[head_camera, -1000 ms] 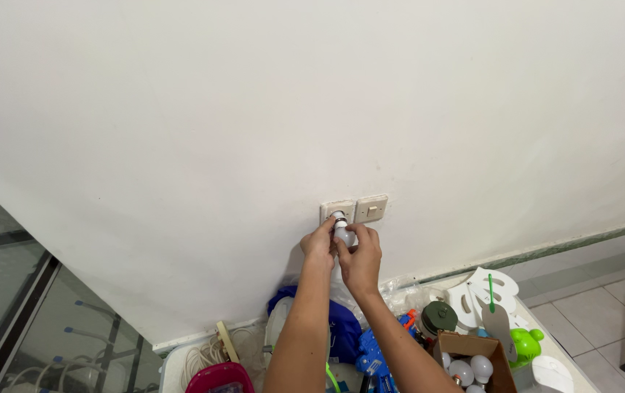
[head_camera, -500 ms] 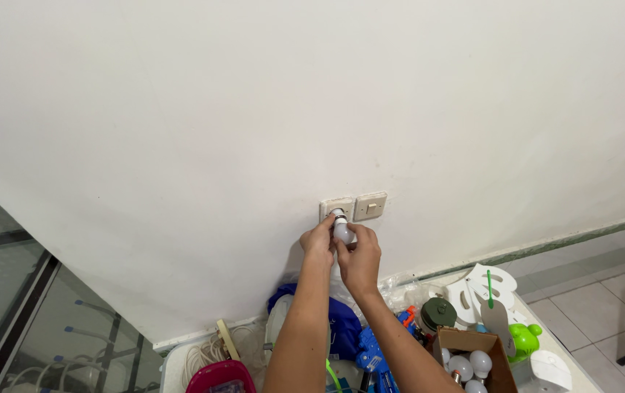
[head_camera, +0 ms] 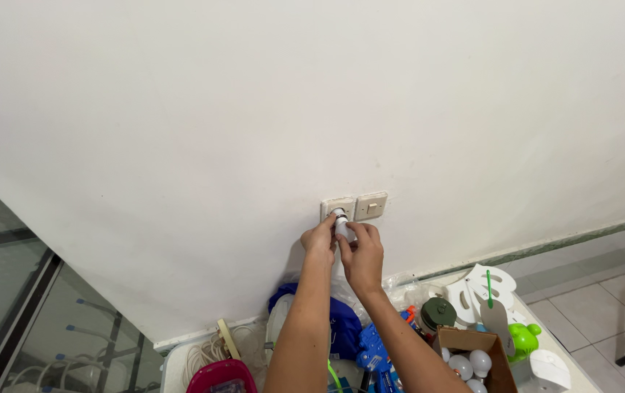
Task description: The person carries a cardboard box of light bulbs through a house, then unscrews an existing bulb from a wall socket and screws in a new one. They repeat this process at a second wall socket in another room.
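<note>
Both my hands reach up to a white wall socket plate [head_camera: 331,205]. A small white lamp holder with a bulb [head_camera: 341,223] sticks out of it. My left hand [head_camera: 319,240] pinches the piece near its base at the socket. My right hand [head_camera: 363,251] wraps its fingers around the white bulb end. A white light switch [head_camera: 371,206] sits on the wall just right of the socket.
Below the wall a cluttered table holds a cardboard box with white bulbs [head_camera: 470,359], a green toy [head_camera: 524,339], a white fan-like piece [head_camera: 481,289], a dark green jar [head_camera: 438,313], blue items [head_camera: 344,327], coiled white cable [head_camera: 214,348] and a pink basket [head_camera: 221,375]. A glass window [head_camera: 14,313] lies left.
My hands have stayed at the socket, with the fingers shifting slightly around the bulb piece. The view has barely moved.
</note>
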